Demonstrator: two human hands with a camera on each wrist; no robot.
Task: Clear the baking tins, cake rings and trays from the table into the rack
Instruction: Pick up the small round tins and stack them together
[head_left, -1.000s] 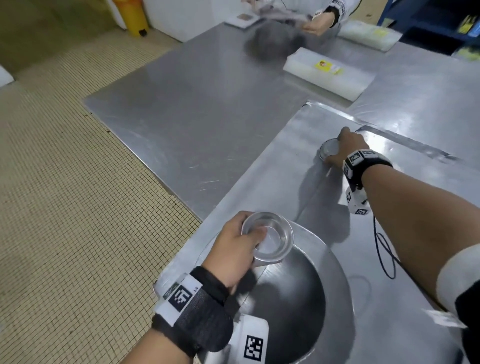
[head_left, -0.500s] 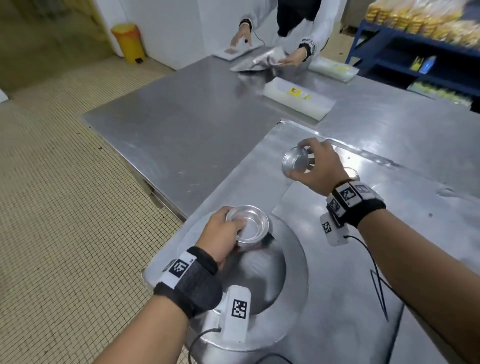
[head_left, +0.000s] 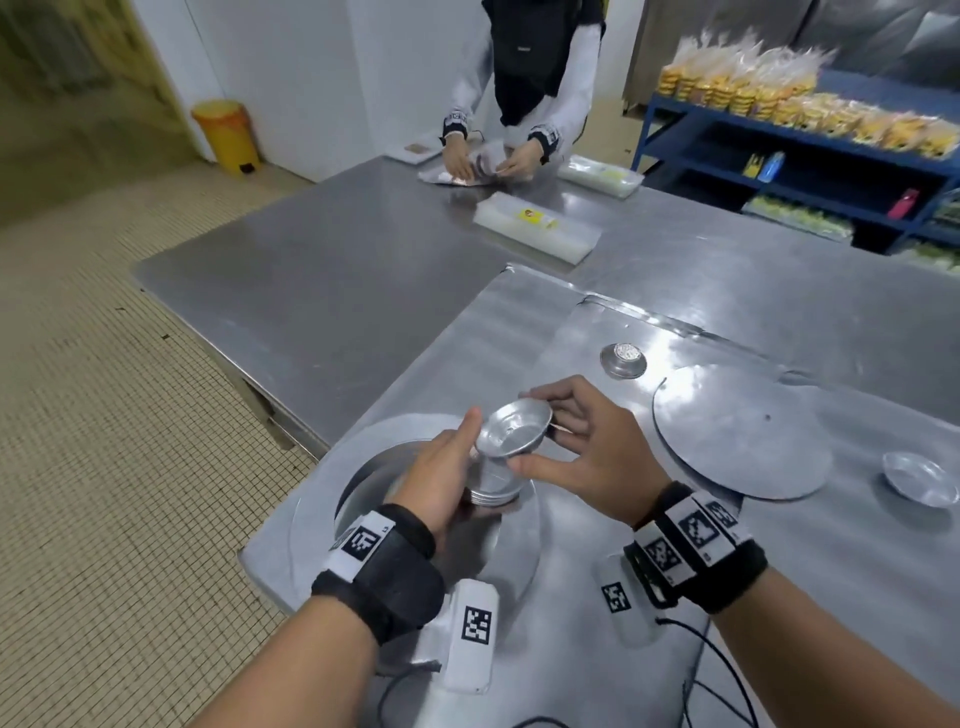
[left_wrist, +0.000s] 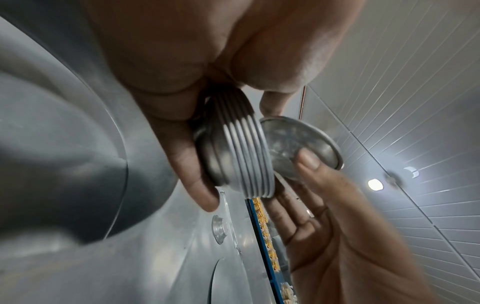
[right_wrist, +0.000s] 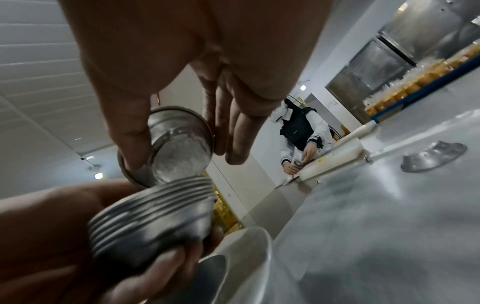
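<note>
Left hand (head_left: 441, 478): grip closed round a nested stack of small tins (head_left: 493, 486), rims showing as parallel ridges in both wrist views; fingers under the base, thumb along the side. Stack held above a large round pan (head_left: 322, 499) lying on the worktop (head_left: 311, 291) directly under this grip.

Right hand (head_left: 592, 457): grip pinching a single small tin (head_left: 514, 428) by its rim, thumb on the near edge, fingers behind the far edge. This tin is tilted, open side toward the camera, its base at the mouth of the stack; contact between the two is likely but I cannot tell for certain. The two grips are just beside each other, the tin between them.

Right of the right grip, on the worktop: a flat round metal disc (head_left: 743, 431). Past its right edge, well apart from both grips, one more loose small tin (head_left: 919, 478), open side up. Beyond the right grip, another small tin (head_left: 623, 358) with something pale and shiny inside; contents too small to identify.

Farther off: a white plastic-wrapped pack (head_left: 537, 231) with a yellow label, a second clear pack (head_left: 600, 174) behind it. At the far edge a second person (head_left: 524, 78) handles a shiny wrapper. Beyond, to the right, a blue shelf (head_left: 800, 150) carrying bagged yellow goods. A yellow bin (head_left: 226, 135) stands on the tiled floor to the far left.
</note>
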